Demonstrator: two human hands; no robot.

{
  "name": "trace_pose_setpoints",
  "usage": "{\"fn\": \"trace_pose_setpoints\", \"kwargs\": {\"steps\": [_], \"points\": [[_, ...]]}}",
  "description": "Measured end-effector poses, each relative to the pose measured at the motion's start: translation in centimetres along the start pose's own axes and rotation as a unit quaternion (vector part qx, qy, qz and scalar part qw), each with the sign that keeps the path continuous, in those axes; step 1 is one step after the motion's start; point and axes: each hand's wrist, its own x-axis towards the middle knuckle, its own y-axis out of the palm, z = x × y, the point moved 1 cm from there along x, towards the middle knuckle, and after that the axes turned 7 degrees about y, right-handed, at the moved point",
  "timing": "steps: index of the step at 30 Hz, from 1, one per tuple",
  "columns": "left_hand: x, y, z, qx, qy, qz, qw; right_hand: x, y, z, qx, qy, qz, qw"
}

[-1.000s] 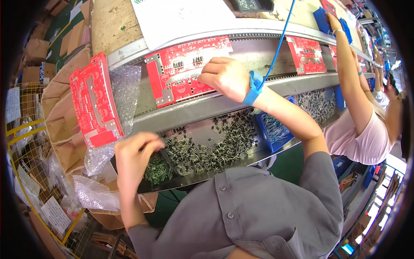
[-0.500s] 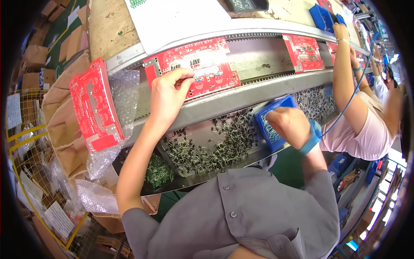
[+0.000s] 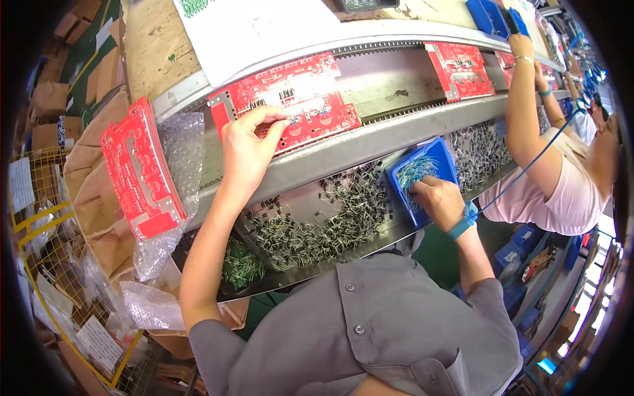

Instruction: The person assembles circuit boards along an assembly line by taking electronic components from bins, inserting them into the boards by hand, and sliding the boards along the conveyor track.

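The circuit board (image 3: 300, 99) is red patterned with white, the bin (image 3: 444, 157) blue, the shirt (image 3: 396, 317) plain grey.

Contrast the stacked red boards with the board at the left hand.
The stacked boards form a pile; the track board is single. The stacked boards show no black components; the track board carries several. The stacked boards lie beside bubble wrap; the track board, between rails. Both are red.

This is an electronics assembly factory.
Red boards (image 3: 462, 76) sit along a track (image 3: 383, 79) in front of me, heaped parts (image 3: 317, 231) beside it, other workers (image 3: 525, 198) farther along, cartons (image 3: 49, 97) off to the left.
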Motion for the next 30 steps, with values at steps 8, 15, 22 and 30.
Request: {"fn": "trace_pose_setpoints", "kwargs": {"steps": [8,15,22,30], "points": [[-0.3,0.1,0.3,0.000,0.008,-0.010,1.000,0.1,-0.3,0.2,0.018,0.012,0.004,1.000],[-0.2,0.2,0.1,-0.002,-0.008,-0.024,1.000,0.0,-0.5,0.0,0.033,0.012,0.009,0.999],[-0.3,0.6,0.5,-0.046,-0.011,-0.028,0.998,-0.2,-1.0,-0.4,0.050,0.017,-0.029,0.998],[-0.4,0.1,1.1,-0.062,-0.031,0.005,0.998,0.3,-1.0,-1.3,0.070,0.058,-0.171,0.981]]}}
